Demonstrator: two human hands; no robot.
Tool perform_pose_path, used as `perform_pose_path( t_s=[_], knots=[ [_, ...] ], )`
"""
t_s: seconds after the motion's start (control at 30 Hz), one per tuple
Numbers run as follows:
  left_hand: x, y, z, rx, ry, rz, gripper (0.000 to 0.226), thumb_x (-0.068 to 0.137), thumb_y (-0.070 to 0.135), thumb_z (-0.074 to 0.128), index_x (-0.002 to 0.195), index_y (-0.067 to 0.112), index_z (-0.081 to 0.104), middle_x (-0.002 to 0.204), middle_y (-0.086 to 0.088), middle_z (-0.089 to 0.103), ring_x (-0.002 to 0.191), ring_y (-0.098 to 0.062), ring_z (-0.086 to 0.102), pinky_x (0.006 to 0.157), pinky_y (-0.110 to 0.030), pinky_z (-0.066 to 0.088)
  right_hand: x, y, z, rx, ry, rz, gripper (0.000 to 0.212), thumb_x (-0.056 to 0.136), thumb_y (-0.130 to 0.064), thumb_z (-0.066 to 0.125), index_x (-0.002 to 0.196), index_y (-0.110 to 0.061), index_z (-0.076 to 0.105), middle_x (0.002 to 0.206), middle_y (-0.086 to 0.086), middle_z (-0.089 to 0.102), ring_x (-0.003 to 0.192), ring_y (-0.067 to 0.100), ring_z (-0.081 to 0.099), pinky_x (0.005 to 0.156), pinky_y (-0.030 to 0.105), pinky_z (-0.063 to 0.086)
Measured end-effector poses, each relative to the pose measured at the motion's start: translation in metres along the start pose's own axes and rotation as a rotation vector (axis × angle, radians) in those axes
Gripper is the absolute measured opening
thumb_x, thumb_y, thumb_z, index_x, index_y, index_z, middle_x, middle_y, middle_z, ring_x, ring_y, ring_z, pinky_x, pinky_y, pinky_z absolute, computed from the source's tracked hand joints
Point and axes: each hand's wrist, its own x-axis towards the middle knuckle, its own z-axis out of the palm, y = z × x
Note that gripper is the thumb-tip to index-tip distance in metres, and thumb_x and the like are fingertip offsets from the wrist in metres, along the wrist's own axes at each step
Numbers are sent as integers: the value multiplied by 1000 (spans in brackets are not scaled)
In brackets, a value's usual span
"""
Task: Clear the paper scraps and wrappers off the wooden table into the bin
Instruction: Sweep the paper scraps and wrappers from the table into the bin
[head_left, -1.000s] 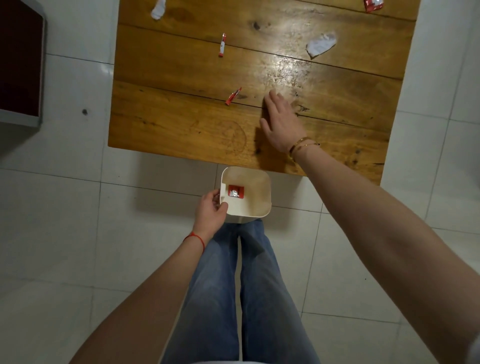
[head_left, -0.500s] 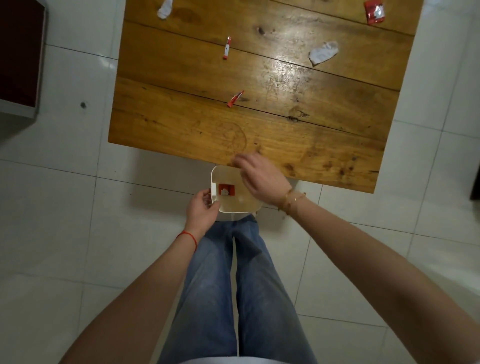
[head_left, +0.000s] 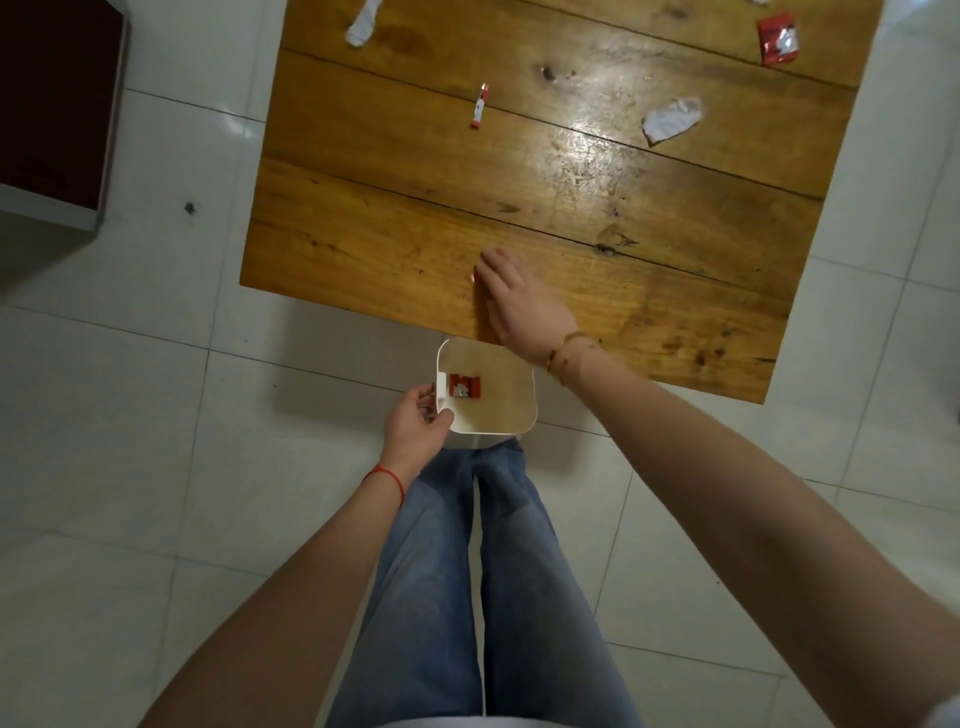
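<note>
So the left hand (head_left: 418, 423) has its grip clamped on the rim of the small white square plastic bin (head_left: 527, 405), held just under the near edge of the brown plank wooden surface (head_left: 363, 208). A red wrapper (head_left: 465, 387) sits inside the bin, right by that grip. The right hand (head_left: 514, 301) lies flat with fingers spread. Something tiny may be under its fingertips, hard to tell. Beyond it: a red-and-white strip (head_left: 480, 106), a torn white paper scrap (head_left: 671, 119), a red foil wrapper (head_left: 777, 39), and a white scrap (head_left: 363, 23).

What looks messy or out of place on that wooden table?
Litter dots the wooden table: a white paper scrap, a red wrapper at the far right corner, a small red-and-white wrapper strip, and another white scrap at the far left. Nothing looks spilled or broken.
</note>
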Motion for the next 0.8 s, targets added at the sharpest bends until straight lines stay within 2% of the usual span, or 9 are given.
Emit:
perform_pose_path(
  t_s=[0.07,0.13,0.17,0.23,0.33,0.43,0.57,0.67,0.8],
  knots=[
    [-4,0,-1,2,3,-3,43,83,4,63,125,6,54,111,-4,63,95,-13,59,78,-17,45,-32,-10,8,8,-12,-67,52,95,-18,44,144,-11,32,154,11,29,144,27,20,114,36,0],
    [-9,0,-1,10,13,4,43,82,4,63,124,5,54,112,-7,64,94,-13,59,71,-11,44,-64,-19,16,20,-72,-134,47,94,-16,46,140,-9,39,150,12,36,142,27,26,117,36,4],
    [-12,1,-2,12,20,8,43,82,4,63,124,4,55,113,-9,65,94,-14,60,70,-11,44,-78,-23,20,30,-108,-158,45,94,-17,45,138,-7,42,147,13,40,140,28,29,118,36,9],
    [-21,2,-3,14,21,16,43,82,3,63,124,3,54,115,-12,65,96,-16,61,78,-18,47,-104,-30,24,89,-139,-147,43,93,-18,45,134,-6,46,140,14,47,133,30,37,115,36,24],
    [-38,8,-8,35,4,36,45,82,3,63,125,3,54,115,-11,65,97,-16,60,87,-25,47,-131,-39,17,256,-31,16,39,92,-18,48,129,-7,51,130,11,53,120,27,47,103,36,38],
    [-62,19,-15,43,-26,63,45,81,4,63,125,4,54,113,-10,64,96,-17,60,88,-27,48,-154,-45,0,328,117,173,37,92,-18,49,128,-9,51,125,8,55,117,24,47,102,35,39],
    [-95,41,-26,98,-70,111,41,80,8,65,121,11,56,105,0,63,88,-9,59,80,-22,46,-186,-49,-32,377,249,340,37,94,-20,49,129,-9,50,124,7,56,118,19,46,103,31,38],
    [-118,60,-34,148,-86,174,39,79,9,65,118,11,58,106,-4,65,90,-13,60,84,-28,50,-212,-57,-57,439,336,419,33,94,-21,48,126,-13,52,120,4,57,113,16,48,97,28,41],
    [-146,85,-44,229,-123,272,41,80,12,67,120,13,57,106,1,62,90,-8,58,70,-17,46,-247,-71,-82,497,431,551,30,94,-24,47,123,-17,54,117,1,60,109,11,50,90,21,36]
  ],
)
